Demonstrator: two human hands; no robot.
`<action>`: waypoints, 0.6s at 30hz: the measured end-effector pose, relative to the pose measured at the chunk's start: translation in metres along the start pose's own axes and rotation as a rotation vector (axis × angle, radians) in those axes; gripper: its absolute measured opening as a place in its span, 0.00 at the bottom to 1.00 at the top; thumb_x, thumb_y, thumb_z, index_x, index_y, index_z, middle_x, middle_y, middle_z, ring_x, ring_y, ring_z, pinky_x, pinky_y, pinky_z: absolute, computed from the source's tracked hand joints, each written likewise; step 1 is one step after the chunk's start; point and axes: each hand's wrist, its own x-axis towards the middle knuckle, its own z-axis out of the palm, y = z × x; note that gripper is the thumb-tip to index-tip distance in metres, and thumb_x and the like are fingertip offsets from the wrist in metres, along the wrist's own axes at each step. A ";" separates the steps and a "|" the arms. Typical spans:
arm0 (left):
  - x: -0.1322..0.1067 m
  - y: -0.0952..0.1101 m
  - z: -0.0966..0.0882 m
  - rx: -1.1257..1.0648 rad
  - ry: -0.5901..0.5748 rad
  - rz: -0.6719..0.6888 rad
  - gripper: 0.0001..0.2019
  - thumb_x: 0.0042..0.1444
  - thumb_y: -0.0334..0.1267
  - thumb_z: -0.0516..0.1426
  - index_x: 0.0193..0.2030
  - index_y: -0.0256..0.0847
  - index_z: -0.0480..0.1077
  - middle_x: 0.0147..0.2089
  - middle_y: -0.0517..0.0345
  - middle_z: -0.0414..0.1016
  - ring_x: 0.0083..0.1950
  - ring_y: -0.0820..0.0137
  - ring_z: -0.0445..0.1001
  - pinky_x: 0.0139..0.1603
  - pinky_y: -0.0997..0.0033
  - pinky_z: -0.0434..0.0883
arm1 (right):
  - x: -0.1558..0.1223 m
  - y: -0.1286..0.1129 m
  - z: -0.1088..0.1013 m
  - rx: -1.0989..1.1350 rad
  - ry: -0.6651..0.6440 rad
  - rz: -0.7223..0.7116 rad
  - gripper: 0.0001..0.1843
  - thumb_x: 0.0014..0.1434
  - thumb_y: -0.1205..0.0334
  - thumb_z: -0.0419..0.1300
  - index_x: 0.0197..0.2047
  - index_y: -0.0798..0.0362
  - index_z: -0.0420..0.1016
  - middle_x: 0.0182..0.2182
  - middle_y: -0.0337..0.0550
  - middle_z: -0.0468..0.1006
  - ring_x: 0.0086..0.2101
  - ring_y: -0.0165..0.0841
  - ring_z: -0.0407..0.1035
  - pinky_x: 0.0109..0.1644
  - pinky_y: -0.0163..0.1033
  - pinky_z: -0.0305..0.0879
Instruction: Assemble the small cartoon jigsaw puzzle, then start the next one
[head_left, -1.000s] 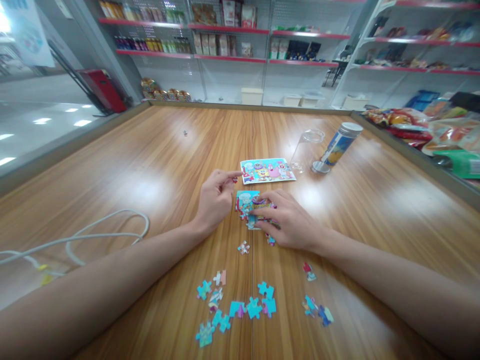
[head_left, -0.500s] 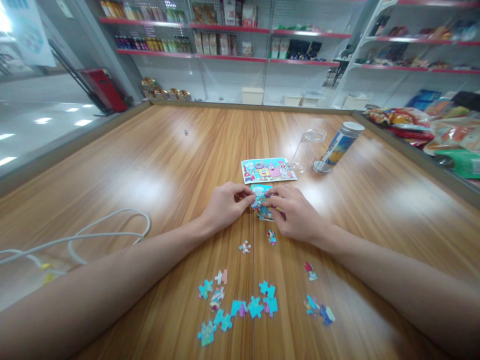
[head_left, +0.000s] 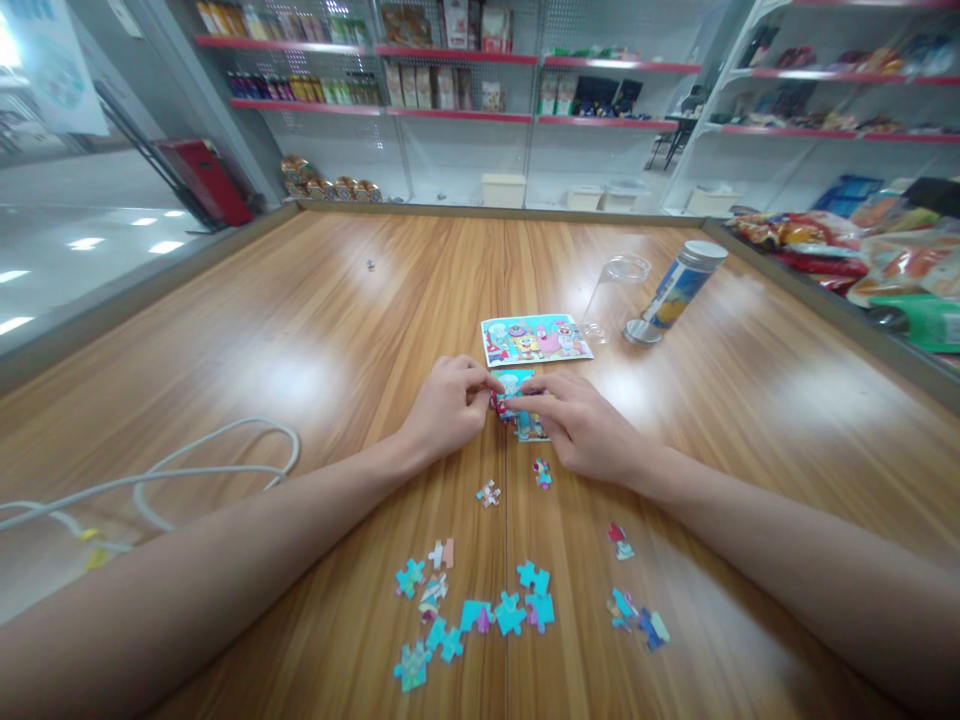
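A small cluster of joined puzzle pieces (head_left: 521, 400) lies on the wooden table (head_left: 315, 330) in front of me. My left hand (head_left: 450, 405) pinches a small red piece against the cluster's left edge. My right hand (head_left: 581, 425) rests on the cluster's right side, fingers pressed on it. Just beyond lies the cartoon reference picture (head_left: 534, 339). Several loose pieces (head_left: 480, 615), mostly turquoise, are scattered nearer to me, with single pieces (head_left: 488, 493) just below my hands.
A clear plastic tube (head_left: 619, 295) and a printed canister (head_left: 679, 290) lie at the back right. A white cable (head_left: 187, 470) loops at the left. Snack bags (head_left: 862, 255) crowd the right edge. Red store shelves (head_left: 450, 110) stand behind.
My left hand came in from near the picture to the cluster's left edge with a small red piece. The cluster slid slightly away from me; my right hand shifted with it.
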 end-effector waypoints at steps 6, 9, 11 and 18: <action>-0.001 -0.001 0.001 0.034 0.002 0.059 0.14 0.56 0.23 0.54 0.33 0.42 0.80 0.42 0.56 0.80 0.47 0.63 0.73 0.55 0.57 0.70 | -0.002 0.002 0.002 -0.040 -0.075 -0.016 0.33 0.53 0.81 0.57 0.58 0.45 0.76 0.57 0.49 0.70 0.56 0.45 0.64 0.59 0.56 0.64; -0.001 -0.003 0.001 0.039 0.001 0.087 0.16 0.54 0.21 0.53 0.35 0.42 0.81 0.48 0.58 0.81 0.50 0.62 0.72 0.56 0.57 0.71 | -0.001 0.002 0.002 -0.069 -0.094 -0.029 0.34 0.53 0.80 0.58 0.59 0.44 0.75 0.60 0.50 0.67 0.58 0.46 0.62 0.60 0.58 0.63; -0.001 -0.004 0.001 0.053 -0.008 0.115 0.19 0.52 0.19 0.52 0.38 0.41 0.80 0.49 0.58 0.82 0.51 0.62 0.71 0.55 0.58 0.71 | -0.001 0.001 0.001 -0.083 -0.106 -0.045 0.34 0.53 0.80 0.59 0.60 0.43 0.75 0.62 0.49 0.65 0.59 0.47 0.60 0.61 0.59 0.62; 0.000 -0.006 0.001 0.107 -0.022 0.140 0.20 0.48 0.18 0.50 0.38 0.40 0.78 0.45 0.57 0.82 0.50 0.62 0.71 0.56 0.57 0.69 | 0.002 -0.004 -0.003 -0.110 -0.168 -0.096 0.33 0.56 0.78 0.59 0.62 0.44 0.73 0.68 0.49 0.60 0.63 0.49 0.56 0.62 0.61 0.60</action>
